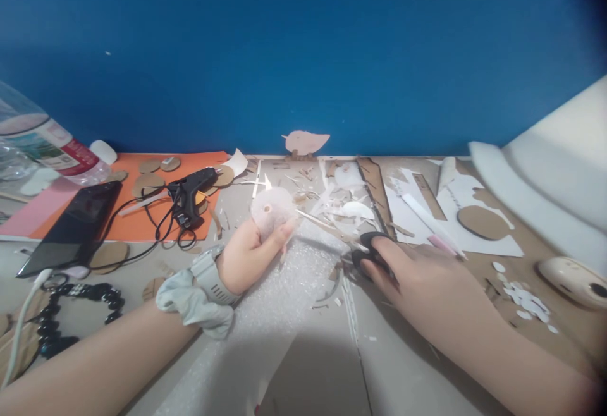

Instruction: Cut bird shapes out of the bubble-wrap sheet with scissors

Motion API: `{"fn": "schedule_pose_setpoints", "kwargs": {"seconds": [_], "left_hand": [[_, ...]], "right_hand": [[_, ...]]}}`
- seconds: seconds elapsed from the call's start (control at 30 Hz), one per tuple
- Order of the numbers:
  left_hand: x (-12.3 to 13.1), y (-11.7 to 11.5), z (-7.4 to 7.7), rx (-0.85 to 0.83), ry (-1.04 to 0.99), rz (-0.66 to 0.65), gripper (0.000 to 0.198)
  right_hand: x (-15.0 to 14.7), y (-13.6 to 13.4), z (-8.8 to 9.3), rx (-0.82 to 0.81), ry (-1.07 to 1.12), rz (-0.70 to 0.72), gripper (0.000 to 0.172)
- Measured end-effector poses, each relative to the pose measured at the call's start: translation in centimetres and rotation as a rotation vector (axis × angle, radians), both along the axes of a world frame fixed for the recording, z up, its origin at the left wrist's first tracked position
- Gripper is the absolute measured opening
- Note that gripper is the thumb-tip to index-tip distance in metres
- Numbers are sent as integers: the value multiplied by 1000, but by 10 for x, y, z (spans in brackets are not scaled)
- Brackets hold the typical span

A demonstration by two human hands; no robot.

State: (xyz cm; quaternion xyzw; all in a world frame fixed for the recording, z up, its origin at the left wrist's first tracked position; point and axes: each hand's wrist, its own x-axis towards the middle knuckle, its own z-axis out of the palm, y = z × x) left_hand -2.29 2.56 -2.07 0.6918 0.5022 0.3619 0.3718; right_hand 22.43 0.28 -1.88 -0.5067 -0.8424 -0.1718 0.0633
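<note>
Between thumb and fingers, my left hand [253,251] grips a pale pink rounded cutout [272,204] with a small ringed spot and a white point on top. A sheet of bubble wrap [298,277] hangs from the same hand toward me. My right hand [398,264] has its fingers in the black handles of a pair of scissors [332,229]. The blades point left, with their tips beside the right edge of the pink cutout. Whether they touch it or the bubble wrap, I cannot tell.
A pink bird cutout [307,143] stands by the blue wall. Leftward lie a hot glue gun [190,195] with its cord, a phone [76,226], a bead bracelet [78,293] and a plastic bottle [52,147]. Paper sheets [493,245] and a cardboard disc [482,222] lie right.
</note>
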Motion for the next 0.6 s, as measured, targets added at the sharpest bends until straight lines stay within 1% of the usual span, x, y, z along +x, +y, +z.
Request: {"fn": "schedule_pose_setpoints", "kwargs": {"seconds": [0.1, 0.17, 0.3, 0.4, 0.5, 0.6], "left_hand": [[0, 0, -1, -5, -18, -22, 37], [0, 0, -1, -17, -41, -10, 36], [-1, 1, 0, -65, -84, 36, 36], [-2, 3, 2, -94, -90, 71, 38], [-1, 3, 4, -113, -97, 98, 39], [-1, 3, 4, -102, -112, 105, 40]], "right_hand": [[0, 2, 1, 29, 12, -1, 16], [0, 2, 1, 27, 13, -7, 17], [2, 4, -1, -31, 32, -24, 18], [4, 5, -4, -85, 46, -68, 20], [3, 5, -3, -129, 69, -96, 21], [2, 5, -1, -173, 103, -94, 19]]}}
